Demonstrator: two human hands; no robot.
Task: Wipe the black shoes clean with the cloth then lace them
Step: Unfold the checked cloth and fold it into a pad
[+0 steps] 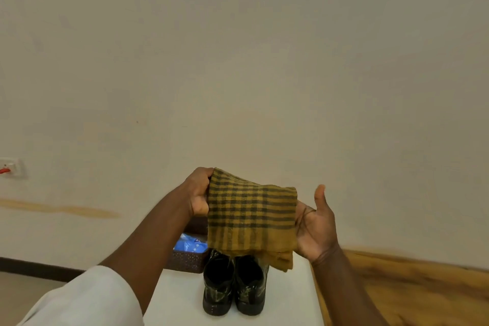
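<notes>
Now your left hand (198,193) pinches the soft, floppy cloth (251,217) by its top corner, up above the black shoes (234,286). Your right hand (315,227) lies flat and open under its edge. Bunch it up before you wipe.

text: none legible | labels: none | numbers: none

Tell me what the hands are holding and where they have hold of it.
The left hand grips the checked cloth at its upper left corner. The right hand lies open under its right edge, supporting it.
</notes>
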